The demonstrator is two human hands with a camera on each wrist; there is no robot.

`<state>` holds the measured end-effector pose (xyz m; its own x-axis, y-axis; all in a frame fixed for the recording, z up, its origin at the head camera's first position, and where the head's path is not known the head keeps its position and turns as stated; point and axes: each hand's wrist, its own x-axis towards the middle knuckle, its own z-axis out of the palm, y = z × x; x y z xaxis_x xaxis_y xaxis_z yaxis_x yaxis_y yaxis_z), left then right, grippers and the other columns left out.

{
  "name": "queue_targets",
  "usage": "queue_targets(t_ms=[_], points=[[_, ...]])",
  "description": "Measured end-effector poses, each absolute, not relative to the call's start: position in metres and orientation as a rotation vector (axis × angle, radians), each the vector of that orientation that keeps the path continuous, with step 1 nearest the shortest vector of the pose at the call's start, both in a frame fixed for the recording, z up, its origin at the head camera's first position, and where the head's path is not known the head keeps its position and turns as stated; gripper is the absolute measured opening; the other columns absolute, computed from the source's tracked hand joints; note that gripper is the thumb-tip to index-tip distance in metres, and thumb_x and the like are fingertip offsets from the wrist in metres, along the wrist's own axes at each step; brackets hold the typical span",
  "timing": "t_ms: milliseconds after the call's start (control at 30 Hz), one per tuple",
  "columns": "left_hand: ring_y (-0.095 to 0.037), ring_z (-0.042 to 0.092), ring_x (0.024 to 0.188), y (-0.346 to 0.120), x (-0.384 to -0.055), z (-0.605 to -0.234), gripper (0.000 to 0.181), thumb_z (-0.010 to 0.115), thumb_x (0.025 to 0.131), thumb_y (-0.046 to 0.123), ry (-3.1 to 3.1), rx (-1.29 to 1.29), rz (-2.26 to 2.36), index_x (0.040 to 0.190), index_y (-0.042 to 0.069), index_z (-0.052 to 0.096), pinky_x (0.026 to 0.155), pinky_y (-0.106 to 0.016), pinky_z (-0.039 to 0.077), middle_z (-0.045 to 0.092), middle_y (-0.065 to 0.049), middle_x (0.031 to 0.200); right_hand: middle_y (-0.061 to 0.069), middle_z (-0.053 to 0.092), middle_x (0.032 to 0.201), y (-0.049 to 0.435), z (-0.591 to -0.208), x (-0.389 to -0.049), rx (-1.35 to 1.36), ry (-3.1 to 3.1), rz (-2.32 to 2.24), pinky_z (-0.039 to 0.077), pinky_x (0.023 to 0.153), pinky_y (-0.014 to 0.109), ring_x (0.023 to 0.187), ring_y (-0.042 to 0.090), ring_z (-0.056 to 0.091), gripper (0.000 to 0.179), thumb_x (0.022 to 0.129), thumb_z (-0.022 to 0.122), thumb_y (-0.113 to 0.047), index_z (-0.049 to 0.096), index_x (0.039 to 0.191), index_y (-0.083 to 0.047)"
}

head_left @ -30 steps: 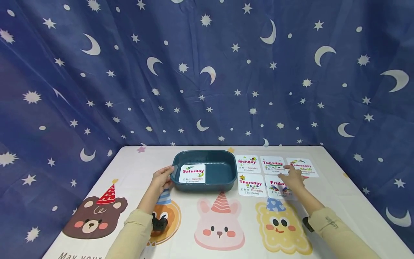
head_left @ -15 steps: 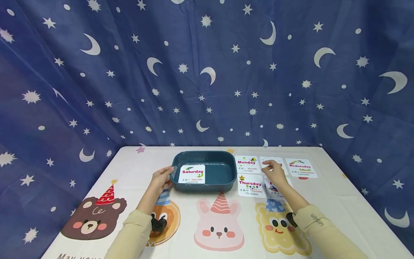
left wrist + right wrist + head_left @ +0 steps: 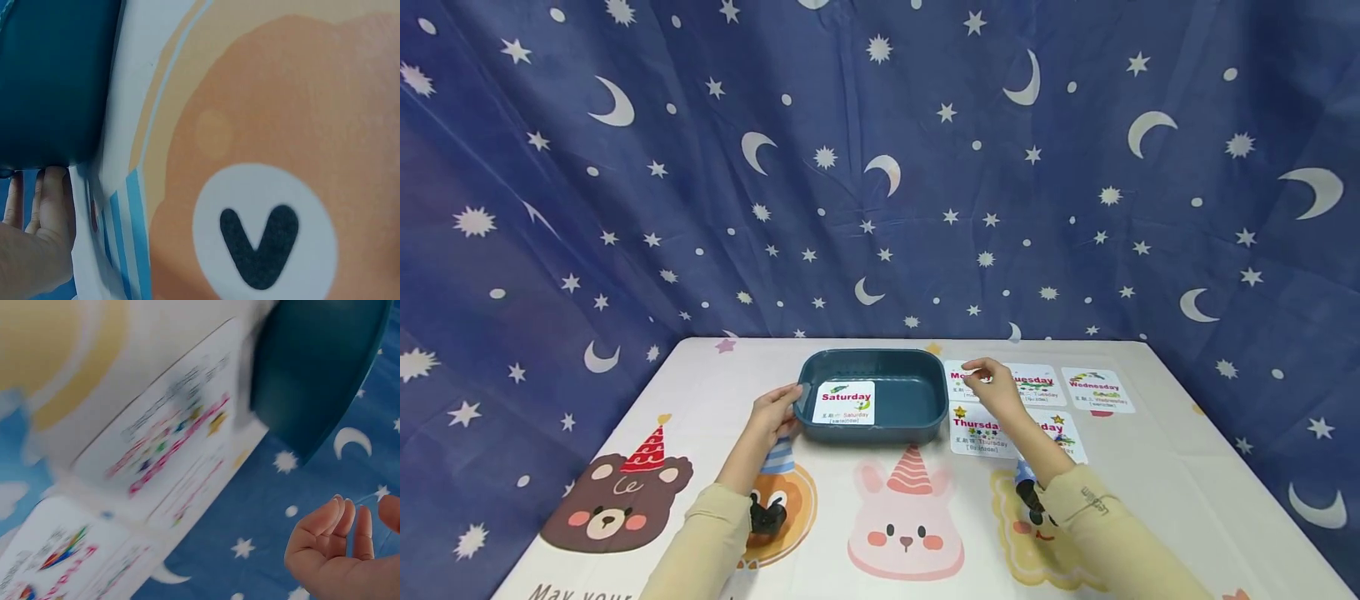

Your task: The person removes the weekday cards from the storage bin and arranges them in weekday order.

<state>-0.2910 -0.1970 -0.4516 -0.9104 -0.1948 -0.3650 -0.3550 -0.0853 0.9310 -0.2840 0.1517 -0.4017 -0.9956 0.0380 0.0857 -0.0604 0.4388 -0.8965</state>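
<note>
A dark teal plastic tray (image 3: 910, 429) stands on the table, with a Saturday card (image 3: 844, 403) in its left part. My left hand (image 3: 773, 414) holds the tray by its left end; in the left wrist view the fingers (image 3: 53, 206) meet the tray's wall. My right hand (image 3: 998, 390), loosely bent with nothing in it, hovers over the gap between the Monday card (image 3: 957, 385) and the Tuesday card (image 3: 1037, 385), partly covering them. Below lie a Thursday card (image 3: 977, 433) and a Friday card (image 3: 1063, 429), the latter partly behind the forearm.
A Wednesday card (image 3: 1097, 390) lies at the right end of the upper row. The white tablecloth (image 3: 700, 400) is printed with cartoon animals. A blue curtain (image 3: 820, 208) with moons and stars hangs behind the table.
My right hand has moved left, from the Tuesday, Wednesday and Friday cards to the Monday card, beside the tray. My left hand, the tray and the cards have stayed put.
</note>
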Motion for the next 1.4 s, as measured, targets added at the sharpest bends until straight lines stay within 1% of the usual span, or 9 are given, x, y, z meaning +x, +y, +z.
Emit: queue_targets(t_ms=[200, 367, 533, 767, 867, 1033, 1167, 1300, 1400], points=[[-0.004, 0.063, 0.074, -0.198, -0.289, -0.452, 0.048, 0.058, 0.094, 0.023, 2.038, -0.633, 2.154, 0.136, 0.002, 0.047, 0.062, -0.018, 0.052, 0.067, -0.004, 0.1, 0.004, 0.053, 0.081, 0.124, -0.397, -0.284, 0.01, -2.555, 1.72, 0.04, 0.056, 0.019, 0.066, 0.009, 0.048, 0.024, 0.089, 0.053, -0.002, 0.059, 0.111, 0.006], [-0.005, 0.063, 0.074, -0.196, -0.29, -0.451, 0.047, 0.058, 0.094, 0.023, 2.036, -0.635, 2.177, 0.135, 0.002, 0.048, 0.061, -0.018, 0.051, 0.067, -0.007, 0.103, 0.004, 0.052, 0.082, 0.106, -0.397, -0.285, 0.033, -2.55, 1.731, 0.043, 0.057, 0.02, 0.067, 0.016, 0.052, 0.022, 0.089, 0.055, -0.002, 0.06, 0.108, 0.005], [-0.006, 0.063, 0.074, -0.196, -0.29, -0.454, 0.047, 0.059, 0.094, 0.023, 2.037, -0.631, 2.191, 0.134, 0.001, 0.049, 0.06, -0.019, 0.051, 0.067, -0.006, 0.1, 0.002, 0.049, 0.075, 0.092, -0.403, -0.287, 0.066, -2.58, 1.741, 0.041, 0.056, 0.02, 0.061, 0.011, 0.046, 0.02, 0.088, 0.056, 0.0, 0.06, 0.107, 0.006], [-0.006, 0.063, 0.078, -0.197, -0.29, -0.455, 0.046, 0.058, 0.094, 0.024, 2.062, -0.655, 2.161, 0.134, 0.002, 0.049, 0.061, -0.018, 0.051, 0.062, -0.014, 0.118, 0.001, 0.046, 0.069, 0.072, -0.412, -0.295, 0.119, -2.706, 1.68, 0.04, 0.051, 0.022, 0.053, 0.01, 0.042, 0.025, 0.088, 0.058, -0.001, 0.058, 0.112, 0.006], [-0.006, 0.063, 0.078, -0.196, -0.291, -0.454, 0.047, 0.058, 0.094, 0.024, 2.061, -0.647, 2.163, 0.134, 0.002, 0.049, 0.062, -0.017, 0.051, 0.061, -0.014, 0.122, 0.004, 0.049, 0.074, 0.066, -0.414, -0.3, 0.101, -2.742, 1.67, 0.044, 0.052, 0.024, 0.059, 0.016, 0.049, 0.027, 0.088, 0.058, -0.002, 0.057, 0.114, 0.005], [-0.005, 0.063, 0.076, -0.194, -0.293, -0.452, 0.044, 0.058, 0.094, 0.024, 2.076, -0.658, 2.161, 0.132, 0.002, 0.052, 0.062, -0.017, 0.05, 0.061, -0.015, 0.122, 0.015, 0.059, 0.095, 0.058, -0.419, -0.31, 0.027, -2.794, 1.708, 0.051, 0.06, 0.028, 0.082, 0.03, 0.061, 0.03, 0.089, 0.06, -0.006, 0.055, 0.117, 0.003], [-0.005, 0.062, 0.077, -0.191, -0.294, -0.452, 0.044, 0.057, 0.095, 0.024, 2.089, -0.64, 2.151, 0.132, 0.002, 0.051, 0.062, -0.016, 0.049, 0.059, -0.015, 0.123, 0.02, 0.058, 0.105, 0.055, -0.425, -0.319, -0.062, -2.83, 1.71, 0.052, 0.059, 0.032, 0.078, 0.027, 0.058, 0.033, 0.088, 0.062, -0.006, 0.053, 0.117, 0.004], [-0.005, 0.062, 0.075, -0.191, -0.293, -0.452, 0.043, 0.058, 0.094, 0.023, 2.08, -0.647, 2.159, 0.132, 0.002, 0.052, 0.061, -0.016, 0.05, 0.062, -0.011, 0.115, 0.019, 0.056, 0.114, 0.051, -0.442, -0.334, -0.116, -2.884, 1.699, 0.053, 0.061, 0.036, 0.079, 0.026, 0.057, 0.038, 0.085, 0.066, -0.009, 0.053, 0.119, 0.001], [-0.004, 0.062, 0.073, -0.195, -0.291, -0.452, 0.043, 0.058, 0.095, 0.023, 2.081, -0.658, 2.155, 0.132, 0.002, 0.052, 0.06, -0.016, 0.05, 0.063, -0.01, 0.113, 0.019, 0.055, 0.112, 0.049, -0.49, -0.374, -0.077, -2.915, 1.715, 0.053, 0.057, 0.037, 0.077, 0.027, 0.059, 0.04, 0.083, 0.07, -0.014, 0.052, 0.116, -0.001]])
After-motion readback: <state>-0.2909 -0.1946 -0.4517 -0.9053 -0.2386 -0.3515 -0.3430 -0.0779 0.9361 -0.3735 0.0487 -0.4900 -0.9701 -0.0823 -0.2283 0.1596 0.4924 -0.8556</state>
